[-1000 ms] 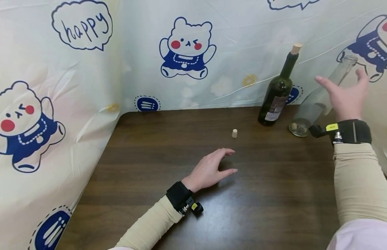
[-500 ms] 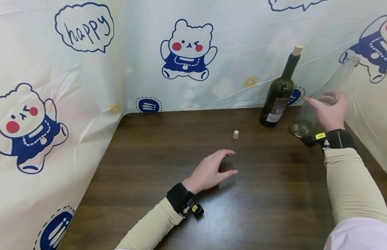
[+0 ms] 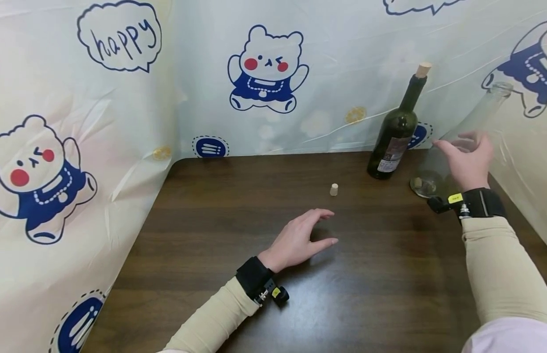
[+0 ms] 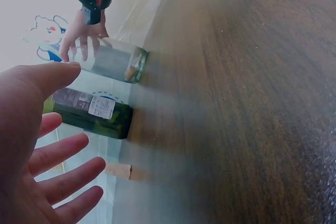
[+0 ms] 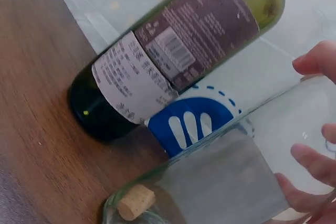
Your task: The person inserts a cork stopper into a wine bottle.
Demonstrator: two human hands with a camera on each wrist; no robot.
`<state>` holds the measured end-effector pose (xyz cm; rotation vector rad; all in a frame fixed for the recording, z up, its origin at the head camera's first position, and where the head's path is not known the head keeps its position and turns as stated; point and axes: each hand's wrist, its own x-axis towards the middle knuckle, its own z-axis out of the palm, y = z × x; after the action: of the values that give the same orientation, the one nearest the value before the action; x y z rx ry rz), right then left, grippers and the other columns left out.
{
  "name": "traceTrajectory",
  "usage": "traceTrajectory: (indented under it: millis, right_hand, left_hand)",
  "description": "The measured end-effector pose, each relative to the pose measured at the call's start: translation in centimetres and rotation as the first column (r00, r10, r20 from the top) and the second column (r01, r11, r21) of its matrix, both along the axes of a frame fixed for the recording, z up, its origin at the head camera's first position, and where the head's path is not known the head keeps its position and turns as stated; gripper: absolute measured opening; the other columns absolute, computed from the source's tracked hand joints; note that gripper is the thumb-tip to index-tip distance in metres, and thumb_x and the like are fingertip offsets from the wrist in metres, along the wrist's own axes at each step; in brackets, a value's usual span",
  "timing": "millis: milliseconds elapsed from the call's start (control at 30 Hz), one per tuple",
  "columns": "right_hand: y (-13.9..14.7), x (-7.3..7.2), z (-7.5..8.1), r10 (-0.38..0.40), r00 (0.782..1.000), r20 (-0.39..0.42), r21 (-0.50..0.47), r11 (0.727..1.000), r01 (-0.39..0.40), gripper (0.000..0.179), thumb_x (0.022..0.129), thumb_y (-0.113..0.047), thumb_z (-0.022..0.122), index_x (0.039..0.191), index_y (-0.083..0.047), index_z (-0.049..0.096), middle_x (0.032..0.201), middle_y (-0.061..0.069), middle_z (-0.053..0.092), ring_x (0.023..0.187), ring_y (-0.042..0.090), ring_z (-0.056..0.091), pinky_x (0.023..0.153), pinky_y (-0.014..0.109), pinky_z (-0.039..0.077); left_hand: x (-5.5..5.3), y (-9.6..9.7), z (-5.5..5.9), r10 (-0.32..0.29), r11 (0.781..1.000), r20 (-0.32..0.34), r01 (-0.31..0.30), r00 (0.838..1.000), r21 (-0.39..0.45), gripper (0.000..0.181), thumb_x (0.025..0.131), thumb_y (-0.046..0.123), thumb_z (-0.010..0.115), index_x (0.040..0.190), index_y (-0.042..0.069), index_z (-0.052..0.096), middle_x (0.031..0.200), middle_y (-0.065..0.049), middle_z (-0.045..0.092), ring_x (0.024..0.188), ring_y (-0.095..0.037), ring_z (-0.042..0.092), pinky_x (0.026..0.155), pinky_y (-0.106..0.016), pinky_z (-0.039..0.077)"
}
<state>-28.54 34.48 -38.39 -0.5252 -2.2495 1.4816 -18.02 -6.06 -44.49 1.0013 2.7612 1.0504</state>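
My L hand (image 3: 295,242): thumb & fingers spread wide, nothing held. Small cork (image 3: 334,189) stands just past those fingertips. My R hand (image 3: 472,162) wraps the clear bottle (image 5: 220,177), exact contact hard to see thru glass. Loose cork (image 5: 136,202) inside, below R fingers. Corked green bottle (image 3: 394,135) left of R thumb; R wrist view cuts most of its neck.

left grip (image 3: 294,242): fingers parted, thumb apart | right grip (image 3: 471,164): fingers curved, thumb opposed | right arm (image 3: 505,269): extended farther forward
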Motion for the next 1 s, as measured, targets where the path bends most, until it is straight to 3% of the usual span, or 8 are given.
traceTrajectory:
  millis: [233, 533, 667, 767, 867, 1000]
  right_hand:
    - [-1.2, 1.9, 1.4, 0.035, 0.998, -0.043, -0.003, 0.999, -0.035, 0.051, 0.084, -0.041, 0.080, 0.125, -0.027, 0.054, 0.107, -0.018, 0.056, 0.095, 0.001, 0.054, 0.074, 0.024, 0.041]
    - [-5.7, 4.2, 5.9, 0.106, 0.968, -0.226, 0.076, 0.993, -0.091, 0.020, 0.086, -0.031, 0.080, 0.101, -0.022, 0.070, 0.091, -0.019, 0.067, 0.090, 0.001, 0.059, 0.076, 0.024, 0.039]
    - [-8.3, 5.5, 7.7, 0.211, 0.922, -0.325, 0.110, 0.977, -0.185, 0.011, 0.090, -0.024, 0.075, 0.100, -0.021, 0.071, 0.086, -0.017, 0.071, 0.080, -0.001, 0.068, 0.078, 0.021, 0.044]
    - [-10.5, 6.4, 8.6, 0.322, 0.858, -0.401, 0.145, 0.947, -0.288, 0.008, 0.092, -0.018, 0.069, 0.101, -0.016, 0.072, 0.088, -0.010, 0.074, 0.076, 0.003, 0.072, 0.078, 0.020, 0.049]
    - [-12.8, 7.1, 8.8, 0.407, 0.810, -0.421, 0.192, 0.913, -0.359, 0.007, 0.093, -0.016, 0.068, 0.099, -0.015, 0.071, 0.088, -0.006, 0.073, 0.077, 0.006, 0.071, 0.076, 0.023, 0.049]
    - [-15.5, 7.8, 8.4, 0.487, 0.790, -0.372, 0.283, 0.870, -0.404, 0.014, 0.092, -0.019, 0.070, 0.100, -0.008, 0.070, 0.088, -0.006, 0.069, 0.079, 0.010, 0.065, 0.075, 0.026, 0.044]
  left_hand:
    - [0.0, 0.1, 0.0, -0.002, 1.000, -0.002, 0.002, 1.000, -0.001, 0.063, 0.094, 0.053, 0.064, 0.146, 0.018, 0.053, 0.142, -0.003, 0.062, 0.128, -0.020, 0.059, 0.103, -0.040, 0.052]
    - [0.0, 0.5, 0.5, -0.010, 1.000, -0.015, 0.011, 1.000, 0.021, 0.065, 0.095, 0.056, 0.061, 0.147, 0.019, 0.051, 0.143, 0.000, 0.061, 0.130, -0.014, 0.057, 0.105, -0.038, 0.050]
    - [0.0, 0.9, 1.1, -0.016, 0.999, -0.018, 0.017, 1.000, 0.041, 0.070, 0.094, 0.058, 0.061, 0.150, 0.020, 0.047, 0.145, 0.001, 0.059, 0.131, -0.014, 0.056, 0.106, -0.038, 0.049]
    - [0.1, 1.3, 1.7, -0.010, 0.997, -0.014, 0.011, 1.000, 0.072, 0.077, 0.092, 0.062, 0.061, 0.154, 0.021, 0.042, 0.149, 0.002, 0.055, 0.134, -0.014, 0.054, 0.107, -0.039, 0.049]
    - [0.2, 2.0, 2.6, 0.004, 0.994, -0.009, -0.003, 1.000, 0.110, 0.085, 0.089, 0.066, 0.062, 0.158, 0.024, 0.034, 0.157, 0.004, 0.047, 0.139, -0.014, 0.049, 0.109, -0.040, 0.047]
    - [-0.1, 2.9, 3.9, 0.001, 0.978, -0.049, 0.009, 0.999, 0.209, 0.093, 0.086, 0.063, 0.068, 0.160, 0.023, 0.025, 0.156, 0.003, 0.045, 0.140, -0.011, 0.047, 0.111, -0.038, 0.046]
